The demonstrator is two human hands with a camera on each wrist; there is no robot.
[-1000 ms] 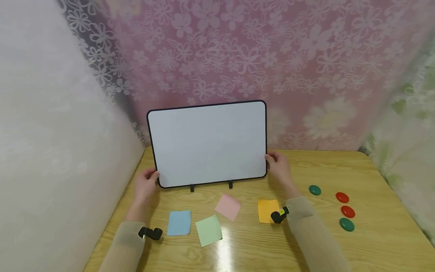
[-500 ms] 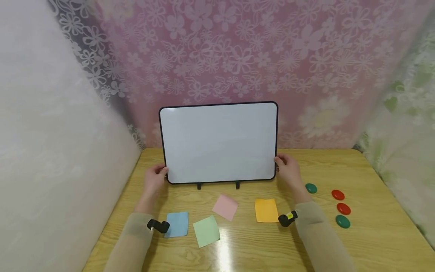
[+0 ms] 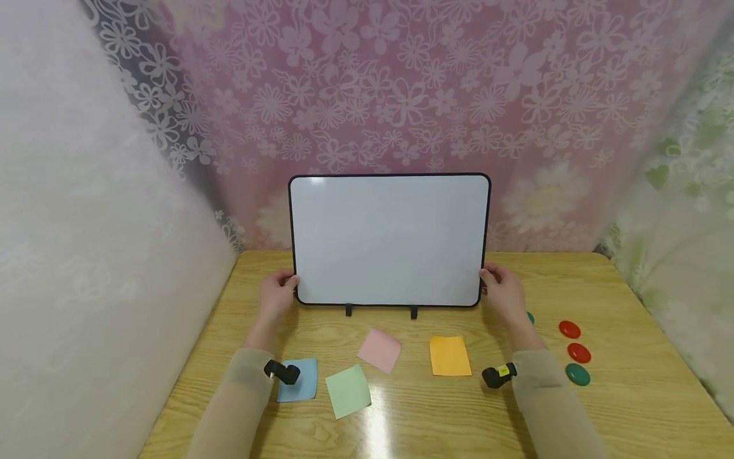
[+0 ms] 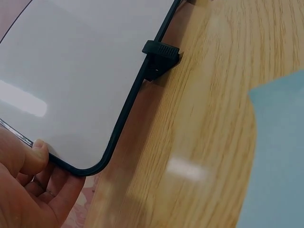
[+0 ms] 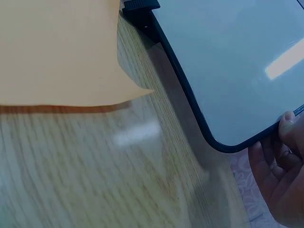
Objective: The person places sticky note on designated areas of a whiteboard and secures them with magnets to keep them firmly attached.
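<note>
A whiteboard (image 3: 390, 239) with a black frame stands upright near the back of the wooden table, on small black feet (image 3: 414, 312) under its lower edge. My left hand (image 3: 277, 294) grips the board's left side near the bottom corner; in the left wrist view the thumb (image 4: 39, 151) lies over the front of the frame and the fingers go behind. On the opposite side my right hand (image 3: 504, 293) holds the frame the same way, its thumb (image 5: 288, 121) on the front in the right wrist view.
Blue (image 3: 304, 382), green (image 3: 348, 391), pink (image 3: 380, 350) and orange (image 3: 450, 356) sticky notes lie before the board. To the right are red discs (image 3: 569, 329) and green discs (image 3: 578, 374), one partly behind my right arm. A pink floral curtain (image 3: 367, 95) hangs behind.
Both hands have carried the whiteboard to the right across the table, and its tilt has levelled out. The head view has shifted slightly. The sticky notes and discs lie as before.
</note>
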